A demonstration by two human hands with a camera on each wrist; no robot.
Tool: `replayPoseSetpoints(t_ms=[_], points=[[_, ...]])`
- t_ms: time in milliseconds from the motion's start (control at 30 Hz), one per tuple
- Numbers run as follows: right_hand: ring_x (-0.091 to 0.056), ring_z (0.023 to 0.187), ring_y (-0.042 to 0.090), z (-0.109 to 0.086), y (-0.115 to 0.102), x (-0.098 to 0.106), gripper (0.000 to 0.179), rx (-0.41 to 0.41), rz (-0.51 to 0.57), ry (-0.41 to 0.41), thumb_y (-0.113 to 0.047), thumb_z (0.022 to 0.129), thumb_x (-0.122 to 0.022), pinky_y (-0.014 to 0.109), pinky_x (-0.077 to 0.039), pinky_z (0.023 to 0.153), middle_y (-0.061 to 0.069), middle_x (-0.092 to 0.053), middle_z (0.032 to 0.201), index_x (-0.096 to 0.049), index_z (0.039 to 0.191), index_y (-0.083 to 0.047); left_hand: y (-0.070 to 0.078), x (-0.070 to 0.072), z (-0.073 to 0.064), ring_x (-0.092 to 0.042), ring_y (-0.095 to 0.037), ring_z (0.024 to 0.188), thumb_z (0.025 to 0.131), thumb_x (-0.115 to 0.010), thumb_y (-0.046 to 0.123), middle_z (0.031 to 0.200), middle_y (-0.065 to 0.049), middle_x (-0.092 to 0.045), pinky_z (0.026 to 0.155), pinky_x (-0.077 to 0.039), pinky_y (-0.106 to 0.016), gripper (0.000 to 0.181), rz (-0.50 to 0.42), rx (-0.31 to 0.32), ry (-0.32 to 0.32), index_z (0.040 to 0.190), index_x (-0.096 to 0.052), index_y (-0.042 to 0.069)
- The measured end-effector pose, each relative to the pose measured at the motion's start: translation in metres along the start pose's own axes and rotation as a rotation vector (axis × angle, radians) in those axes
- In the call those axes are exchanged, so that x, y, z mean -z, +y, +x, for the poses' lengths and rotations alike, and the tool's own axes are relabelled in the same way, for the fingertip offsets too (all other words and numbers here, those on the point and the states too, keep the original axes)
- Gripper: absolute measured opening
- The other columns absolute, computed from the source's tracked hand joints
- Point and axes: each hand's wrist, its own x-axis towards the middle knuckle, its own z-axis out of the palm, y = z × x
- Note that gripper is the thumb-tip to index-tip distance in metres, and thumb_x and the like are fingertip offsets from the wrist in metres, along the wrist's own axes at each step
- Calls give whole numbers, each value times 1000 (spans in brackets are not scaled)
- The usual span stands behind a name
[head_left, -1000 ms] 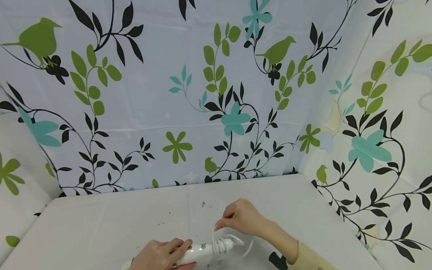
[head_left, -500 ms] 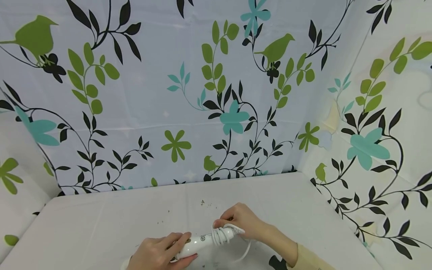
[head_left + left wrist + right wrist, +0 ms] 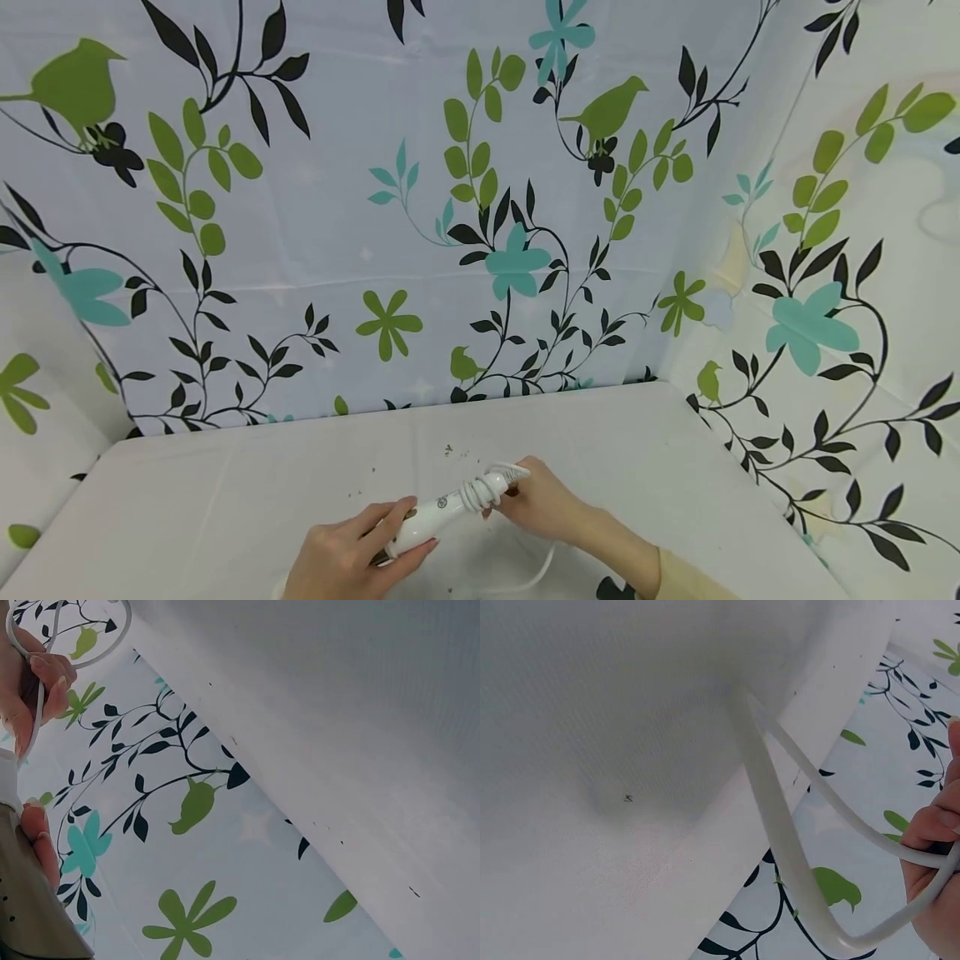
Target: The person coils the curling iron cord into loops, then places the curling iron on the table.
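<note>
A white handheld appliance (image 3: 427, 522) with a smooth rounded handle lies across my left hand (image 3: 347, 546) in the head view. My left fingers and thumb grip its lower end. A brownish part with small dots (image 3: 30, 889) shows beside the left fingers in the left wrist view; the appliance's exact kind is unclear. Several turns of white power cord (image 3: 477, 493) are wound round the handle near its upper right end. My right hand (image 3: 546, 502) is at that end, its fingers pinching the cord. In the right wrist view the cord (image 3: 784, 832) loops from the right fingers.
A loose length of cord (image 3: 546, 568) hangs below the right hand toward a white table (image 3: 247, 492). Small dark specks dot its surface. Cloth (image 3: 315, 208) printed with leaves and birds hangs behind and at both sides. A black shape (image 3: 613, 588) shows by the right sleeve.
My right hand has passed the cord from above the handle to behind its right end. That end of the appliance has tilted upward. My left hand keeps its grip, moving little.
</note>
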Motion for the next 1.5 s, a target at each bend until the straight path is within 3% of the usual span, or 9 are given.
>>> replayPoseSetpoints(t_ms=[133, 300, 400, 500, 567, 767, 1033, 1333, 1500], points=[[-44, 60, -8, -5, -3, -6, 20, 36, -34, 41, -4, 93, -64, 13, -39, 51, -5, -72, 79, -75, 78, -9, 1, -1, -3, -51, 4, 42, 96, -57, 57, 75, 0, -72, 43, -36, -6, 48, -15, 82, -5, 97, -75, 11], [-29, 52, -11, -6, -8, -16, 36, 247, -335, 168, -19, 98, -64, 5, -25, 48, -14, -51, 53, -64, 62, -18, 1, -2, -6, -47, 9, 44, 93, -55, 62, 75, 1, -72, 43, -34, -5, 53, 0, 198, -33, 98, -76, 13], [-19, 49, -11, -6, -11, -20, 44, 360, -482, 228, -22, 97, -65, 5, -17, 46, -15, -36, 45, -52, 55, -22, 0, -2, -7, -44, 12, 46, 87, -67, 60, 76, 3, -73, 44, -34, -5, 47, 17, 249, -66, 98, -77, 15], [-15, 48, -11, -8, -14, -23, 49, 415, -552, 240, -20, 95, -67, 7, -12, 45, -15, -32, 43, -46, 51, -22, -1, -2, -9, -40, 15, 48, 78, -81, 54, 75, 4, -72, 44, -33, -5, 43, 31, 279, -94, 98, -77, 16], [-14, 47, -11, -9, -15, -24, 50, 420, -575, 232, -20, 94, -68, 7, -11, 46, -15, -32, 43, -44, 51, -22, -2, -3, -10, -39, 16, 48, 73, -85, 51, 75, 5, -72, 44, -32, -5, 43, 45, 287, -107, 97, -78, 16], [-13, 46, -10, -10, -19, -27, 53, 406, -556, 197, -22, 97, -64, 8, -11, 45, -15, -30, 43, -42, 49, -22, -3, -3, -12, -38, 16, 48, 75, -82, 55, 74, 5, -72, 44, -32, -5, 44, 73, 291, -123, 97, -78, 16], [-16, 45, -11, -9, -19, -26, 50, 390, -525, 171, -22, 98, -62, 7, -13, 45, -16, -33, 44, -45, 52, -21, -1, -1, -10, -38, 16, 48, 59, -94, 41, 73, 6, -71, 44, -32, -6, 46, 146, 360, -181, 96, -78, 17], [-17, 47, -12, -12, -20, -28, 35, 321, -545, 121, -23, 99, -63, 7, -15, 45, -16, -39, 46, -65, 63, -21, -6, 3, -10, -37, 13, 47, 66, -90, 47, 72, 6, -71, 44, -33, -9, 45, 218, 470, -274, 99, -79, 19], [-18, 47, -11, -14, -19, -28, 31, 315, -576, 119, -24, 98, -65, 7, -15, 45, -16, -38, 47, -65, 67, -20, -9, 4, -11, -38, 10, 47, 70, -87, 50, 73, 6, -70, 44, -35, -11, 45, 228, 495, -310, 101, -78, 19]])
